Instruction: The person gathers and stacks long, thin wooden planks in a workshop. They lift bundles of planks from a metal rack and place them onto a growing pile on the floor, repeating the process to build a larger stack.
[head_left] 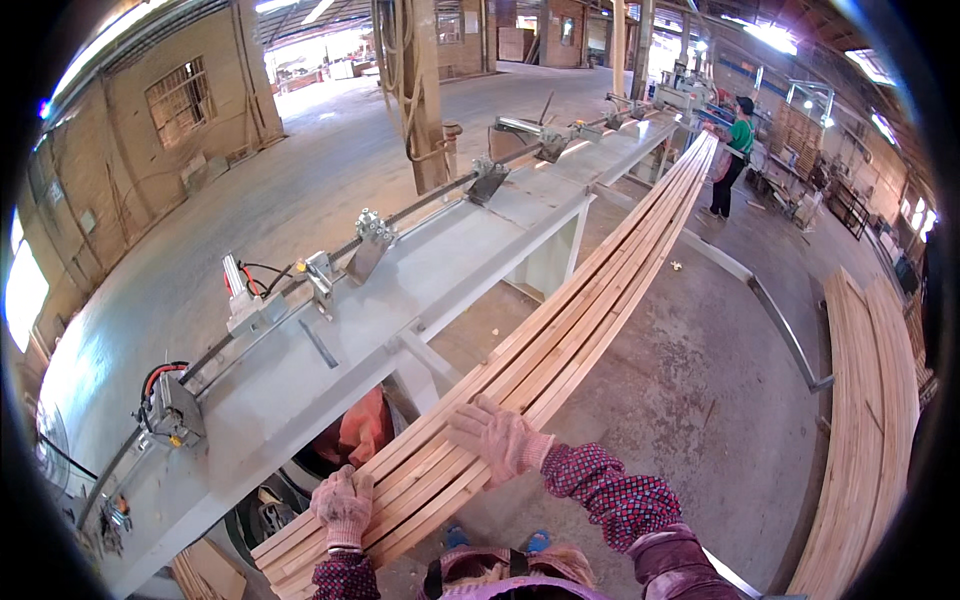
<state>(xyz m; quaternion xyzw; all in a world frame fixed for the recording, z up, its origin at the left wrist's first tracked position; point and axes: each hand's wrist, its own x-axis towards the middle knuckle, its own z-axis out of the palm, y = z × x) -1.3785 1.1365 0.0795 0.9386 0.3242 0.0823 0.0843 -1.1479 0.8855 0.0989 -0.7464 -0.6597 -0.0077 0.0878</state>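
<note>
A bundle of long, pale wooden strips (560,345) runs from just in front of me toward the far right, side by side. My left hand (343,507), in a pinkish knit glove, is curled over the strips near their close end. Further along, my gloved right hand (498,440) lies across the top of the bundle, fingers stretched out flat. The undersides of both hands are hidden. A grey metal machine bed (400,300) stretches alongside, left of the strips.
Clamp-like fittings (374,235) line a rail along the bed. At the far end a person in green (741,135) stands beside the strips. More boards (850,430) are stacked at the right. A metal support frame (770,300) juts from the bed. A reddish cloth (362,428) lies below.
</note>
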